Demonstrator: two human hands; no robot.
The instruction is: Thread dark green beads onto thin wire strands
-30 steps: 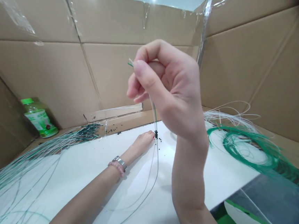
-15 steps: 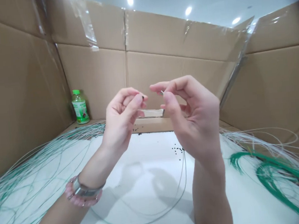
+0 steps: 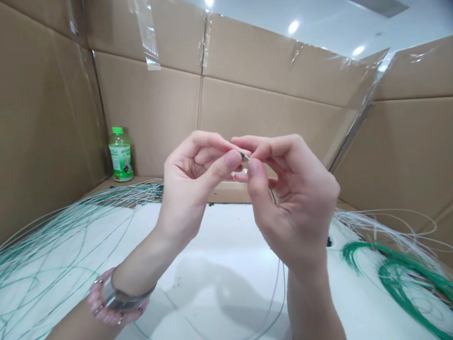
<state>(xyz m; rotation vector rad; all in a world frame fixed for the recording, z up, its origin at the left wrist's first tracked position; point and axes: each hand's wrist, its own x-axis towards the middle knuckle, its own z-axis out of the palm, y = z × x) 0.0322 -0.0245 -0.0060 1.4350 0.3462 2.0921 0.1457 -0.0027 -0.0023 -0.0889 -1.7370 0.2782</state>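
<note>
In the head view, both my hands are raised and meet fingertip to fingertip above the white work surface (image 3: 228,233). My left hand (image 3: 188,184) pinches a tiny dark piece (image 3: 242,155) between thumb and forefinger. Opposite it, my right hand (image 3: 296,201) pinches the end of a thin green-and-white wire (image 3: 284,284). The wire's tip meets the dark piece; whether it sits inside cannot be made out. Below my right hand, the wire loops down across the surface. My right hand hides part of the wire.
Loose green and white wires (image 3: 75,215) spread over the left side. On the right lie a coiled green bundle (image 3: 394,277) and white strands (image 3: 397,218). A green-capped bottle (image 3: 121,158) stands in the back left corner. Tall cardboard walls (image 3: 268,97) enclose the surface.
My hands have come together, closing the gap between their fingertips. The wire end now touches the dark piece. The scattered black bits are now mostly out of sight, and the view has shifted slightly.
</note>
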